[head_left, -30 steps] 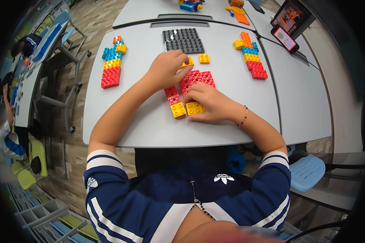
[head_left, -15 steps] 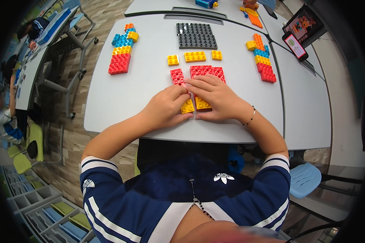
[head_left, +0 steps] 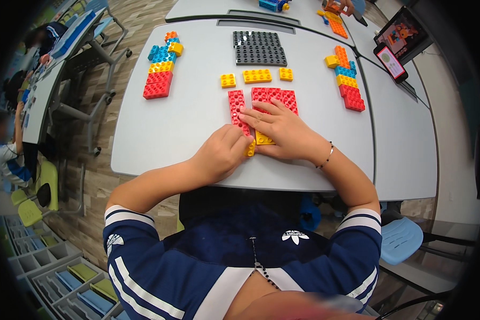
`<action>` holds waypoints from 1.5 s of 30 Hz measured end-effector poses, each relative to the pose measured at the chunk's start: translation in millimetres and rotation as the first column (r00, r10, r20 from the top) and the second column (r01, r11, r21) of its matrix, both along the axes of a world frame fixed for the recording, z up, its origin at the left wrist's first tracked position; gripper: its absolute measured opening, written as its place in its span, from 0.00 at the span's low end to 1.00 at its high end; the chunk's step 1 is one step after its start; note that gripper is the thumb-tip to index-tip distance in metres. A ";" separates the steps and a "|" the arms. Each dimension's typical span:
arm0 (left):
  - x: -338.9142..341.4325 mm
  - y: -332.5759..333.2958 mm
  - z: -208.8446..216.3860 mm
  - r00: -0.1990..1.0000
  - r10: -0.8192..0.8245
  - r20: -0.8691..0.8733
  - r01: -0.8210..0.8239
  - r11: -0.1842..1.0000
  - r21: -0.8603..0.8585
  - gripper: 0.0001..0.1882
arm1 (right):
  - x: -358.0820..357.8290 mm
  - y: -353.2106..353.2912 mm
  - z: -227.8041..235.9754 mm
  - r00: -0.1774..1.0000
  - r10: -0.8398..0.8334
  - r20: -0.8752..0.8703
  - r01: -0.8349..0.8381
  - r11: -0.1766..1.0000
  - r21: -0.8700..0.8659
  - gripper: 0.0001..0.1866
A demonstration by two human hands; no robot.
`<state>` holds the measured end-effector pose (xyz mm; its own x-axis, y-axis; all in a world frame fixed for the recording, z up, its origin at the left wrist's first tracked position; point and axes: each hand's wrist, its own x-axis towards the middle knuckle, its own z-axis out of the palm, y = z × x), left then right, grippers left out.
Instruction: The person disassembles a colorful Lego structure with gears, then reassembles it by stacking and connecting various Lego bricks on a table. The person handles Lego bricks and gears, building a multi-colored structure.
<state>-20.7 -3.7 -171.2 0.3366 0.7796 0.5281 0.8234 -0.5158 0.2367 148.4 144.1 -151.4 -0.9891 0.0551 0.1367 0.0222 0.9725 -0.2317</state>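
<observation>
In front of me, a long red brick [head_left: 237,104] lies lengthwise, left of a block of joined red bricks [head_left: 265,94]. My left hand [head_left: 224,152] is closed on a small yellow brick [head_left: 251,149] at the near end of the long red one; the fingers hide much of it. My right hand [head_left: 287,130] lies with its fingers stretched out, fingertips on the long red brick and the red block. Its thumb is beside a larger yellow brick [head_left: 264,139], partly hidden under the palm. Whether the small yellow brick is joined to the red one, I cannot tell.
Beyond the hands lie three yellow bricks [head_left: 257,76] and a dark grey studded baseplate [head_left: 260,48]. Multicoloured brick figures lie at left [head_left: 161,66] and right [head_left: 345,79]. A phone [head_left: 390,61] leans against a screen [head_left: 402,31] at far right. Another person's hand [head_left: 348,6] shows at the far table.
My left hand has shifted slightly left and curled up, uncovering more of the long red brick, which now lies straighter. The small yellow brick is more covered. My right hand has moved slightly right.
</observation>
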 end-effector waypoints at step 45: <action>-18.0 103.2 7.7 0.965 -0.260 0.003 0.242 0.891 -0.384 0.26 | 25.9 -14.0 1.1 0.975 -0.113 -0.189 0.105 0.993 -0.052 0.21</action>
<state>-38.7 99.5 -163.6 0.5646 0.8033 0.1894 0.6934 -0.5862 0.4190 174.3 130.2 -150.3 -0.9325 0.1705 0.3184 0.0787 0.9563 -0.2817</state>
